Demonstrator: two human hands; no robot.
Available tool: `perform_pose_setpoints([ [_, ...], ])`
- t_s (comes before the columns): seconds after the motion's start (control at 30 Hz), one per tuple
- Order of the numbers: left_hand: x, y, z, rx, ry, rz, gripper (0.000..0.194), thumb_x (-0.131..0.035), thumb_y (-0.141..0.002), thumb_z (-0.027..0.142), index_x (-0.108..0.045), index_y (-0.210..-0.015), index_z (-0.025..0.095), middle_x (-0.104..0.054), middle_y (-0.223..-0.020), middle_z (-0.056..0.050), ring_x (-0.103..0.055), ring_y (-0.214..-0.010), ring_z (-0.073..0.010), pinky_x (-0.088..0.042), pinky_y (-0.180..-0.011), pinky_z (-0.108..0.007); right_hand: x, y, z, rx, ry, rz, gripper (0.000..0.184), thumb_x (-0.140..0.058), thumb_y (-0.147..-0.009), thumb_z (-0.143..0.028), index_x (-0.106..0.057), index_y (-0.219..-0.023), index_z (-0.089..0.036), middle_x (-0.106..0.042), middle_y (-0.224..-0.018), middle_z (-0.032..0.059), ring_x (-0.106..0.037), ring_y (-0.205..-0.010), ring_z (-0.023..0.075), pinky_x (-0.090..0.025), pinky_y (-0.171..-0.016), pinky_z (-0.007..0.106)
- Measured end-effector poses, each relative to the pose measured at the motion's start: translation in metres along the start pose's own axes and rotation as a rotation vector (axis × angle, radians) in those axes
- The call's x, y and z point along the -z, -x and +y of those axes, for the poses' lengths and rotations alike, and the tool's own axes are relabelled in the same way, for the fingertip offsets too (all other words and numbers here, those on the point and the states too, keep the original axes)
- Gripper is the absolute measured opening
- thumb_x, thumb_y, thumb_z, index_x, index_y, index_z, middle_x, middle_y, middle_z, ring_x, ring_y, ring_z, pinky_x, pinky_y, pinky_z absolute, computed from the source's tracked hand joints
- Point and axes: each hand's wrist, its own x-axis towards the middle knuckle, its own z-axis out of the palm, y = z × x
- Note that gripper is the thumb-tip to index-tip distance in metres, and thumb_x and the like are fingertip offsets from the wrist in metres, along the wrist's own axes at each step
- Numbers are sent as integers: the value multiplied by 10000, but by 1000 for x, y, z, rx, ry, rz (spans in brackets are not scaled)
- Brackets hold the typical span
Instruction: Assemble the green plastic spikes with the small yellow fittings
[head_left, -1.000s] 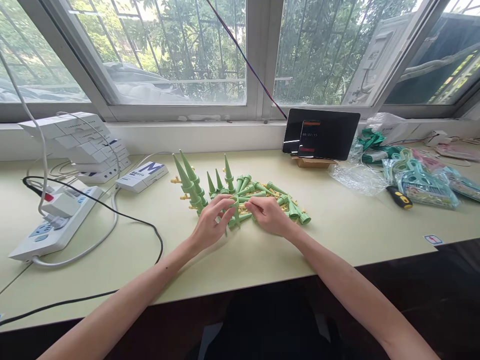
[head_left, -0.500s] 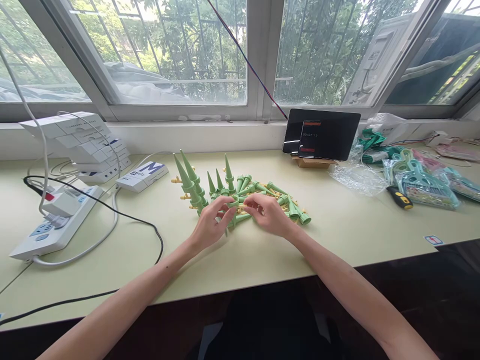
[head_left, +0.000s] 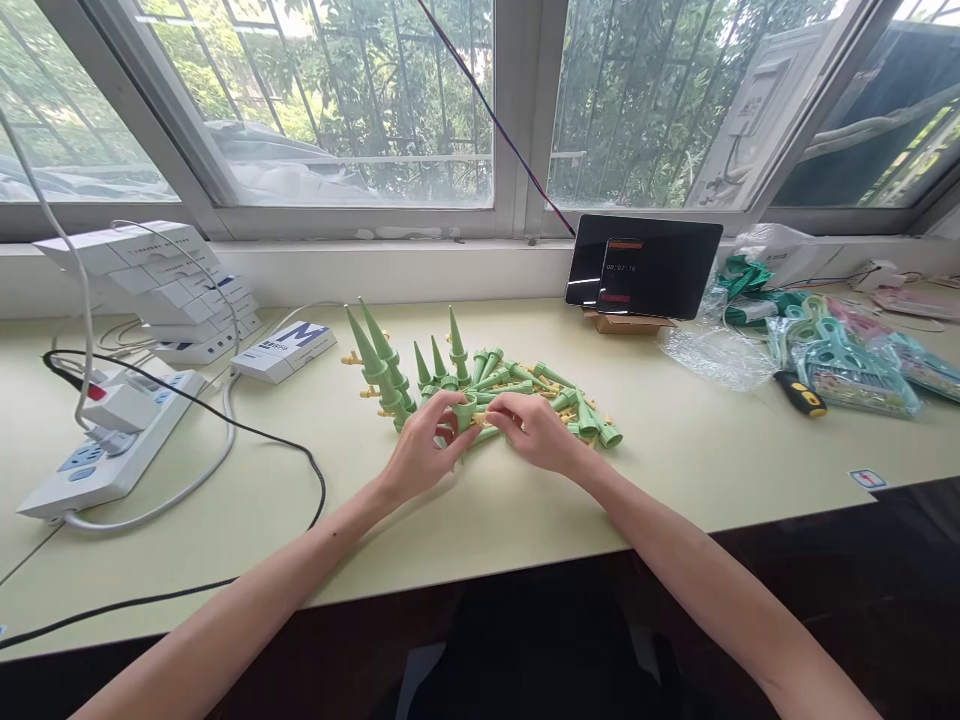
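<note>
Between thumb and fingers, my left hand (head_left: 427, 438) holds a green plant watering spike (head_left: 465, 411), its wide open end facing up and its tip hidden behind the hand. My right hand (head_left: 536, 430) is pinched close beside it, on a small yellow valve (head_left: 479, 420) at the spike's side. The fingers partly cover this valve, so I cannot tell how far it sits in the spike. To the left, several green spikes with yellow valves stand stacked into one another (head_left: 373, 370). Behind and right of my hands lies a pile of loose spikes (head_left: 585, 415) mixed with yellow valves.
A tablet (head_left: 667, 265) showing a timer leans on a small cardboard box (head_left: 628, 325). On the left are white boxes (head_left: 285, 352), a power strip (head_left: 112, 480) and a black cable (head_left: 262, 435). A screwdriver (head_left: 801, 394) and bagged brushes (head_left: 855, 370) lie at the right.
My left hand has raised and turned the spike slightly, and its thumb has shifted right towards the yellow valve. My right fingers have opened a little from a tighter curl.
</note>
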Motion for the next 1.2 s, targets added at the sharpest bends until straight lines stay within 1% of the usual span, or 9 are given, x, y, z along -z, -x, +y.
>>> perform_pose_setpoints([
  [0.2, 0, 0, 2, 8, 14, -12, 252, -658, -873, 306, -504, -1052, 218, -555, -874, 3, -549, -575, -67, -527, -486, -187, 1, 0, -2, 0, 21, -16, 345, -412, -1015, -287, -459, -689, -182, -449, -619, -24, -379, -568, 113, -316, -576, 256],
  [0.3, 0, 0, 1, 7, 31, 1, 264, -664, -871, 308, -505, -1061, 217, -555, -871, 7, -551, -569, -64, -546, -508, -200, 1, 0, -1, -2, 8, 0, 318, -414, -1016, -306, -500, -738, -178, -498, -656, -14, -412, -583, 114, -336, -583, 254],
  [0.4, 0, -2, 1, 10, 55, 23, 267, -665, -872, 311, -498, -1058, 217, -556, -838, 13, -572, -582, -75, -553, -512, -203, 0, 1, 0, -6, -27, 26, 190, -495, -985, -331, -566, -902, -175, -598, -790, 20, -503, -648, 125, -395, -603, 250],
  [0.47, 0, -2, 1, 9, 60, 36, 267, -666, -872, 316, -495, -1051, 217, -558, -828, 14, -574, -580, -77, -549, -501, -198, -1, 1, 2, -5, -41, 28, 168, -528, -967, -336, -572, -953, -174, -619, -846, 38, -541, -689, 136, -423, -616, 253],
  [0.57, 0, -2, 0, 4, 48, 34, 264, -667, -871, 322, -499, -1046, 217, -567, -863, 3, -566, -572, -71, -552, -498, -201, 0, 0, 2, 3, -34, 13, 169, -503, -977, -323, -569, -931, -175, -605, -815, 33, -528, -687, 138, -423, -621, 256],
  [0.77, 0, 1, -2, -35, 16, 15, 246, -644, -884, 321, -501, -1055, 216, -564, -881, -3, -549, -577, -70, -570, -528, -226, 1, 1, 1, 13, -18, -17, 191, -473, -985, -258, -542, -823, -182, -540, -724, -2, -442, -626, 119, -357, -590, 246],
  [1.0, -1, 2, -1, -43, 34, -1, 238, -648, -881, 282, -499, -1055, 216, -541, -882, -3, -534, -594, -65, -566, -541, -215, 1, 0, 0, 37, 12, -36, 289, -428, -988, -212, -443, -700, -188, -450, -635, -28, -379, -585, 112, -323, -592, 251],
  [1.1, -1, 1, -2, -49, 42, 3, 238, -653, -880, 276, -501, -1053, 214, -536, -883, -4, -526, -594, -61, -558, -537, -208, 1, 0, 0, 32, 12, -35, 303, -425, -997, -230, -451, -699, -186, -458, -630, -27, -386, -583, 112, -331, -593, 250],
  [1.2, 0, 1, -2, -62, 52, 21, 224, -646, -885, 273, -500, -1044, 212, -534, -881, -4, -520, -591, -59, -547, -524, -200, 0, 1, 0, 22, -5, -10, 260, -446, -1000, -259, -529, -767, -179, -519, -675, -12, -427, -602, 115, -358, -599, 247],
])
